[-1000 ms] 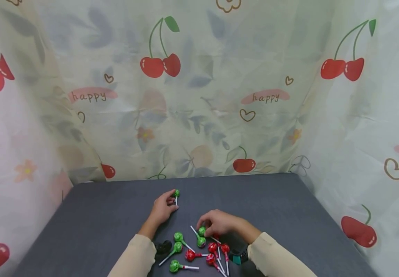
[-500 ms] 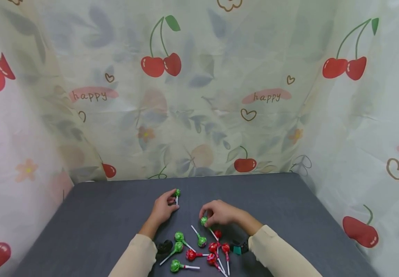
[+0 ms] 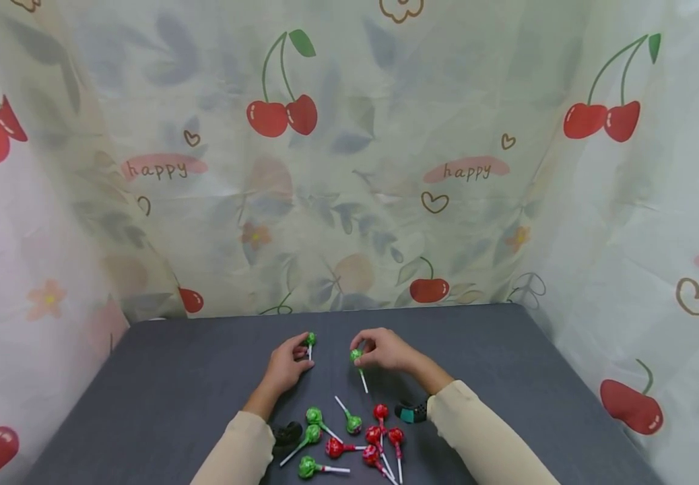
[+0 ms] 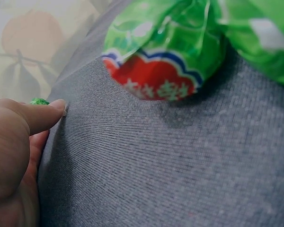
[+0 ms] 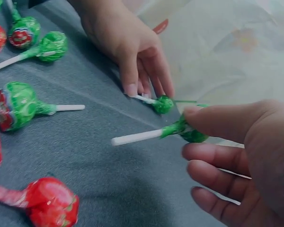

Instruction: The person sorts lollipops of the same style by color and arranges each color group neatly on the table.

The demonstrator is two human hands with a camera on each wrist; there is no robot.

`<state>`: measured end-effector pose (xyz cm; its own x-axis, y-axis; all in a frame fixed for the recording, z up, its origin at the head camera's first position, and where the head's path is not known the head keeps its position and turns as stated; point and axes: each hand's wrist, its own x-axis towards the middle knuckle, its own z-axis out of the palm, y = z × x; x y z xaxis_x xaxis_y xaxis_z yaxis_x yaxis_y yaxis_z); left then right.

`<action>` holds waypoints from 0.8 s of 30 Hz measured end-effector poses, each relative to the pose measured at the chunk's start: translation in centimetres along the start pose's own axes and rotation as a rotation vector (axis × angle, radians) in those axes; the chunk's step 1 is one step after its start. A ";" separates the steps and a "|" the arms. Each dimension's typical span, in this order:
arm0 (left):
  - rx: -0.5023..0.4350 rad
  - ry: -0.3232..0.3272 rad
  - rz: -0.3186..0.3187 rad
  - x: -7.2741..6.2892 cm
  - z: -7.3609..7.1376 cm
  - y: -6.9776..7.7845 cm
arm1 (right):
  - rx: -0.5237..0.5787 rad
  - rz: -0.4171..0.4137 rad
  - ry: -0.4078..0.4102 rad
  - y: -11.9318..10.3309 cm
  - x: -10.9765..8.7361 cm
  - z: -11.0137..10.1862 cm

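Observation:
Two green-wrapped lollipops are in the hands. My left hand [image 3: 287,362] holds one green lollipop [image 3: 310,339] toward the back of the table, thumb at the stick's end and fingertips by the candy head. To its right, my right hand [image 3: 386,349] pinches another green lollipop [image 5: 142,136] by the head between thumb and fingers, its white stick pointing toward the near side. A loose green lollipop [image 3: 353,424] lies closer in, stick pointing away. In the left wrist view, large green wrappers [image 4: 165,52] fill the top, and the left thumb hides most of the held lollipop.
Several red lollipops [image 3: 395,436] lie clustered at the near middle of the dark table [image 3: 161,397], some sticks crossing. More green lollipops [image 3: 307,466] lie to their left, by the left sleeve [image 3: 237,444]. A cherry-print curtain [image 3: 349,168] encloses the back and sides.
My right hand has lifted its green lollipop from beside the red ones and carried it away toward the back, near the left hand. The left hand has stayed in place.

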<state>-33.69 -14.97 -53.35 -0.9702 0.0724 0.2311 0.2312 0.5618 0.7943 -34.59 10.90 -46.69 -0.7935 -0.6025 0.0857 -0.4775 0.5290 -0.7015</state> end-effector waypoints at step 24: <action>-0.013 -0.008 -0.054 0.5 0.4 -0.3 | 0.069 0.191 0.310 1.4 5.3 4.1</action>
<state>-34.30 -14.73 -53.71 -0.9819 0.0488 0.1830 0.1790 0.5541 0.8130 -37.89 6.02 -50.16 -0.9476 -0.2813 0.1515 -0.2915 0.5669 -0.7705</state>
